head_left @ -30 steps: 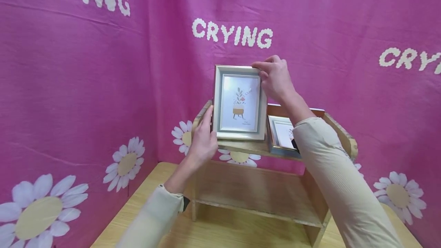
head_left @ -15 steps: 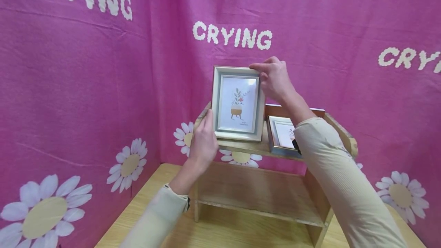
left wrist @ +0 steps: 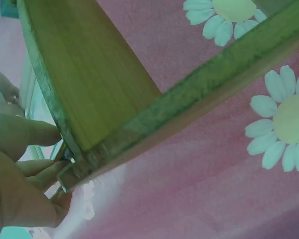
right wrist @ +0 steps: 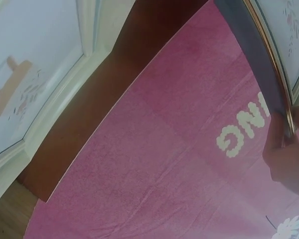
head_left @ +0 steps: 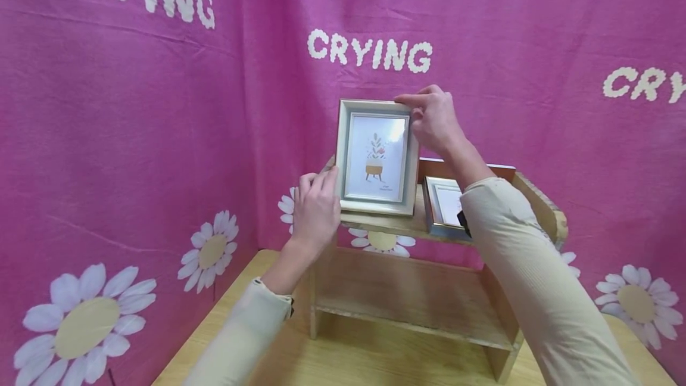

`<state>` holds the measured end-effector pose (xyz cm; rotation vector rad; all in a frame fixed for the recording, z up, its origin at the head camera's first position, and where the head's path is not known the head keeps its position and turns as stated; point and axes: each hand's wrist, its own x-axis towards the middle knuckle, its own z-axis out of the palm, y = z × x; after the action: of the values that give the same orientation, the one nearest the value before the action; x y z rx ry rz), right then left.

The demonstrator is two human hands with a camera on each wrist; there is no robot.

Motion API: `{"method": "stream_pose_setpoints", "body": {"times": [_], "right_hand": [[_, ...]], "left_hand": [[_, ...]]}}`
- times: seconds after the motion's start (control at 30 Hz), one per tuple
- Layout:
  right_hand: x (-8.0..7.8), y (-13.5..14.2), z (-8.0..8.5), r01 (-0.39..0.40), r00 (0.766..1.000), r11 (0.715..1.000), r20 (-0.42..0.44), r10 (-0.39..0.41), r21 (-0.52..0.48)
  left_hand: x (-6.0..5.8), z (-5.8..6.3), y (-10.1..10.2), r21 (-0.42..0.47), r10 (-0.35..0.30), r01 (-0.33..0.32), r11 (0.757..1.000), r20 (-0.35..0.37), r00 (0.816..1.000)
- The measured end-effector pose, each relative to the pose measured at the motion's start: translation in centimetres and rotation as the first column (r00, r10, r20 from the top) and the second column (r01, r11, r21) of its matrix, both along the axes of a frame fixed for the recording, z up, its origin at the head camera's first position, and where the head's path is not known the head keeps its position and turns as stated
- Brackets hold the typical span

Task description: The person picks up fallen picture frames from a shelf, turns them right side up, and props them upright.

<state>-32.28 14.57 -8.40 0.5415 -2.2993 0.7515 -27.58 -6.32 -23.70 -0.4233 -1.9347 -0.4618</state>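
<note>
A cream picture frame [head_left: 343,153] with a pale blue inner border stands nearly upright over the left part of a wooden shelf's top board. Its print shows a plant in an orange pot on legs. My right hand [head_left: 434,121] pinches its upper right corner, and the right wrist view shows thumb and fingers [right wrist: 284,154] on the gold-lined edge. At the lower left side, my left hand [head_left: 317,207] holds the frame's edge, with its fingertips partly hidden. In the left wrist view that hand [left wrist: 20,174] is close to the shelf's front corner [left wrist: 79,164].
A second picture frame [head_left: 442,204] lies face up on the right of the top board, partly behind my right forearm. The wooden shelf [head_left: 407,290] has raised sides and a lower board, and stands on a wooden table [head_left: 370,362]. Pink cloth [head_left: 509,28] hangs close behind and left.
The held frame has turned slightly, and glare has appeared on its glass. My left hand has shifted along the side, its fingers bending more. My right hand keeps its pinch at the corner.
</note>
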Motion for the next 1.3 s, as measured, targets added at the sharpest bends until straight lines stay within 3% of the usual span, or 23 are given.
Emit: {"method": "stream_pose_setpoints", "body": {"times": [0.17,0.37,0.6,0.93,1.13,1.2,1.3], "right_hand": [[-0.1,-0.5,-0.1,-0.029,1.000,1.000,0.008,0.029,-0.001],[-0.2,-0.8,-0.2,-0.043,0.999,0.998,-0.016,0.043,-0.037],[-0.2,-0.8,-0.3,-0.039,0.999,0.997,-0.032,0.037,-0.065],[0.5,-0.2,-0.1,-0.041,0.999,0.999,-0.036,0.040,-0.026],[1.3,1.3,-0.3,-0.055,0.997,0.997,-0.047,0.053,-0.057],[1.7,1.9,-0.4,-0.052,0.998,0.997,-0.038,0.050,-0.057],[2.5,2.9,-0.4,-0.041,0.999,0.998,0.004,0.041,-0.044]], "left_hand": [[-0.3,-0.1,-1.3,0.095,-0.151,0.142,0.985,0.095,0.984],[-0.5,0.1,-2.1,0.137,-0.231,0.214,0.967,0.120,0.966],[-0.6,0.0,-2.5,0.142,-0.256,0.238,0.961,0.119,0.959],[-0.7,-0.2,-2.4,0.141,-0.247,0.230,0.963,0.118,0.962],[-0.6,-0.5,-1.8,0.197,-0.240,0.213,0.957,0.127,0.962],[-0.4,-0.4,-1.6,0.218,-0.233,0.207,0.954,0.099,0.967],[0.0,-0.2,-1.3,0.214,-0.230,0.224,0.951,0.001,0.973]]}}
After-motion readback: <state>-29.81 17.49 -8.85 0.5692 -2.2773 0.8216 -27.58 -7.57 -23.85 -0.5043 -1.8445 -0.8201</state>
